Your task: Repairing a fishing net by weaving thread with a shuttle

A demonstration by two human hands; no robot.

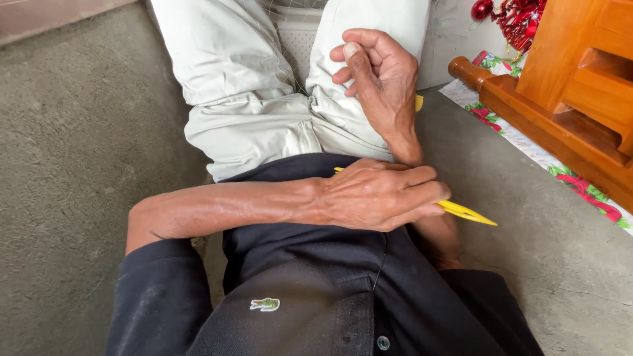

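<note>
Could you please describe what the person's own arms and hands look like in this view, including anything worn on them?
Both hands, the left hand and the right hand, are bare: no gloves, rings or watch show. The forearms are bare too, lean and veined. The black sleeves of a dark polo shirt end near the elbows. No cables or markings appear on the arms.

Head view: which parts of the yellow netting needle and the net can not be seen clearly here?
- Yellow netting needle: its middle is hidden inside the left hand; only the tip and a short rear end show.
- Fine net on the light trousers: threads too thin to follow.
- Right hand: what its fingers pinch is too small to tell.
</note>
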